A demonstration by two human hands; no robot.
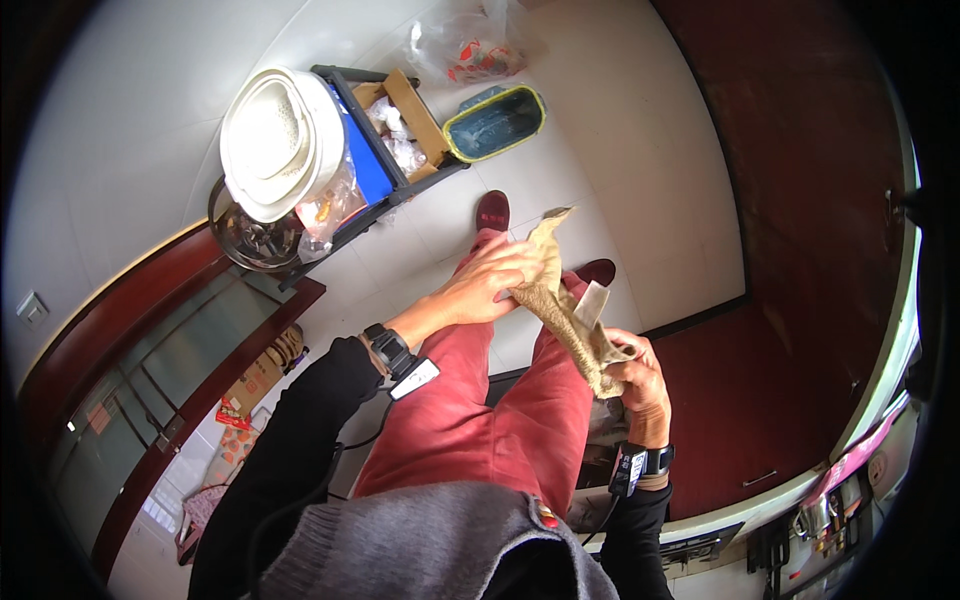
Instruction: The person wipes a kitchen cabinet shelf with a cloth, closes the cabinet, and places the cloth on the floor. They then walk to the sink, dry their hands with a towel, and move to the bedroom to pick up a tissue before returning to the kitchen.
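Note:
A tan terry cloth (559, 311) stretches between my two hands above my knees, folded and bunched along its length. A pale fabric label (592, 304) sticks up from it. My left hand (491, 274) holds the cloth near its upper part, the fingers blurred and laid across it, with the thumb at its near edge. The far corner flops loose beyond those fingers. My right hand (637, 371) pinches the lower right end between thumb and fingers. Both wrists carry black straps with small devices.
Ahead stands a black rack (401, 191) with white plastic basins (255, 135), a metal pot (251, 236) and a cardboard box (420, 120). Beside it is a lined bin (495, 127). A glazed door (180, 360) is at left; dark red cabinets (757, 405) under a counter are at right.

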